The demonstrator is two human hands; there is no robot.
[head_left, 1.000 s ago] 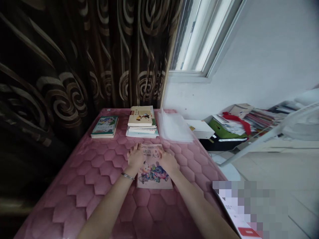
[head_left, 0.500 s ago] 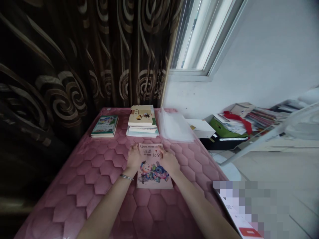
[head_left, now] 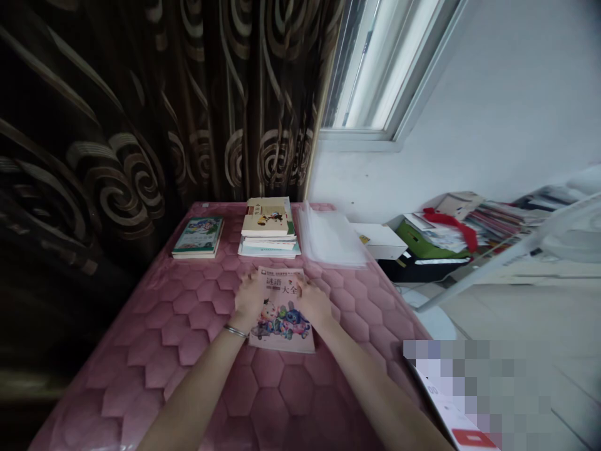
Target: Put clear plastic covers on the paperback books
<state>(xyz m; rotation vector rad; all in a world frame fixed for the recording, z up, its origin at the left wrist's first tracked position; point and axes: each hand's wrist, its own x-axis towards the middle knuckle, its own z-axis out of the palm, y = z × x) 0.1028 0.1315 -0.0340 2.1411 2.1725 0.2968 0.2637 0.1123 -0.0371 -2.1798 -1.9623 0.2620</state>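
Observation:
A pinkish book [head_left: 282, 319] with cartoon figures and Chinese characters on its cover lies face up in front of me, slightly turned. My left hand [head_left: 248, 297] grips its upper left edge, a bracelet on that wrist. On the opposite side my right hand [head_left: 314, 304] holds the upper right edge, fingers partly over the cover. Just beyond the hands stands a stack of books [head_left: 268, 228], a cream-coloured one on top. Transparent plastic sheets [head_left: 331, 237] lie right of the stack. Farther left is a short pile of green-covered books [head_left: 198, 237].
Everything rests on a table with a pink hexagon-patterned cover [head_left: 188, 338]. A white box [head_left: 381, 240] and a green container of papers [head_left: 425, 246] stand beyond its right edge. A dark curtain [head_left: 201, 100] hangs behind. A device with a lit screen [head_left: 444, 401] is at lower right.
The pinkish book has shifted a little left, and its lower end has swung left so that it now lies at a slant. Both hands moved left with it.

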